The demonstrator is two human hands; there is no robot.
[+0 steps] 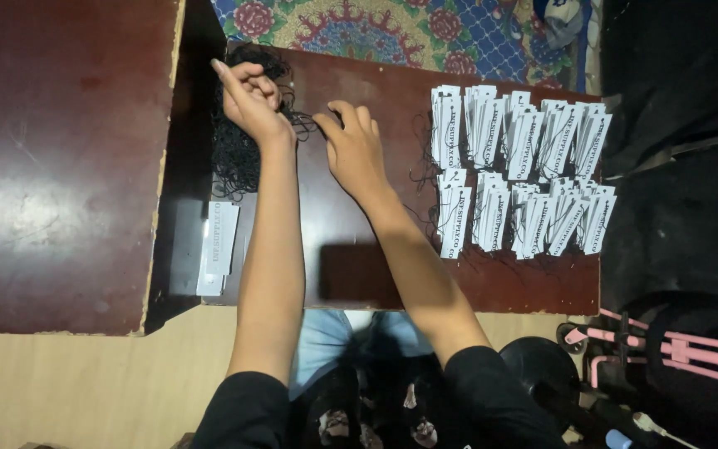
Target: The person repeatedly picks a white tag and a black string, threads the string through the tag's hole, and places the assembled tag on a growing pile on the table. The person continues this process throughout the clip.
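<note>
Head view looks down on a dark reddish-brown table (359, 283) with a smooth, slightly glossy top; a larger slab of the same worn wood (60, 166) lies to its left, scuffed and shiny. A patterned floral rug (392, 29) shows beyond the table's far edge. On the table's right half lie two rows of white paper tags (521, 170), narrow rectangles fanned in overlapping bundles, thin black strings trailing from them. A loose heap of black string (234, 154), fine and tangled, sits at the table's far left corner. Near it, closer to the person, rests a small stack of flat white tags (218, 245). The left hand (251, 100) is in the string heap, its grip pinched together on strands. The right hand (355, 145) lies just beside it, fingers curled onto a strand stretched between both hands.
</note>
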